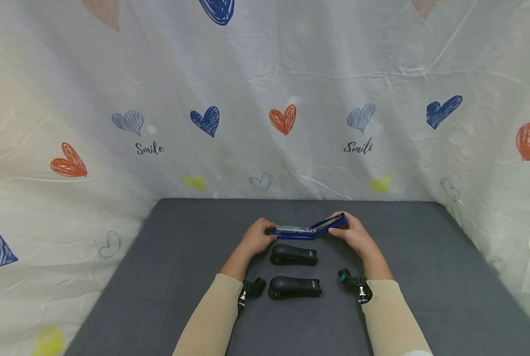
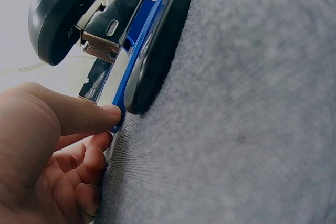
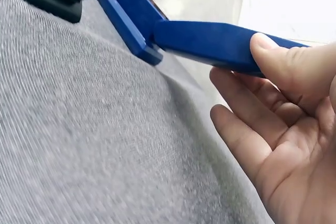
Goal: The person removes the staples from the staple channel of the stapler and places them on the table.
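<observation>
A blue stapler (image 1: 294,236) lies swung wide at its hinge near the back of the table, its metal staple channel showing. At its left end, my left hand (image 1: 257,236) pinches the tip of the base; the thumb presses on the blue edge in the left wrist view. My right hand (image 1: 357,237) grips the raised top arm (image 3: 210,40) on the right, thumb on one side, with some fingers loosely extended below in the right wrist view. Nearer to me are a black stapler (image 1: 293,255) and, below it, a second black stapler (image 1: 295,288), both untouched.
The grey cloth-covered table (image 1: 180,277) ends at a white curtain (image 1: 247,74) printed with hearts. Black wrist cameras, one on the left wrist (image 1: 253,288) and one on the right wrist (image 1: 355,283), jut inward beside the nearer black stapler.
</observation>
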Demonstrator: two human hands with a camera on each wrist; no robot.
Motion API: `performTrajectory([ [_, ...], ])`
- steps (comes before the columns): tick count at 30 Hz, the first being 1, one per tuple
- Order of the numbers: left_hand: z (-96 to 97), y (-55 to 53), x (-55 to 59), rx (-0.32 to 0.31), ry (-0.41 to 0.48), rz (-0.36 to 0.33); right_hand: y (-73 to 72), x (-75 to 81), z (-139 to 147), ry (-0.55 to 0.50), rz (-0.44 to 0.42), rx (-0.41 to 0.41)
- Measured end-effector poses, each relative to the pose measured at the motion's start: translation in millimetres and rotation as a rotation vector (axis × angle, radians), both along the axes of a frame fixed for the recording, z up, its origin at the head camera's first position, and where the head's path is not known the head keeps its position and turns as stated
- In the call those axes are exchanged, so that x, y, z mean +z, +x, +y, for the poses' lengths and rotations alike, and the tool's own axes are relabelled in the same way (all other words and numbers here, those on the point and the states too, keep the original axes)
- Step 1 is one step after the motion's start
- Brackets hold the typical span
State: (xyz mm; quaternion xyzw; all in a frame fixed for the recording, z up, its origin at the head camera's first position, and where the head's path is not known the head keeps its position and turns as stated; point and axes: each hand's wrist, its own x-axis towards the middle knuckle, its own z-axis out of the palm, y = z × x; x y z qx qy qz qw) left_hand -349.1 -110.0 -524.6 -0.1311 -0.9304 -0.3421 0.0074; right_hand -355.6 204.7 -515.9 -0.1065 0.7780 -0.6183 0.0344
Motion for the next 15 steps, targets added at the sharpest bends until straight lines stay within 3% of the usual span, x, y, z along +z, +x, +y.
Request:
performTrajectory([
  [2,0.1,0.3,0.6,0.002,-0.004,0.003,4.0,7.4,0,0.013,-0.011,-0.006],
  [7,0.7,0.4,0.8,0.008,-0.010,0.002,2.3,4.9,5,0.015,-0.024,-0.013],
  [9,1.0,0.6,0.9,0.010,-0.011,0.001,-2.4,-4.1,9,-0.019,-0.030,-0.004],
  [15,2.0,1.1,0.9,0.008,-0.016,0.010,-2.1,-6.5,16,-0.181,-0.087,0.068],
])
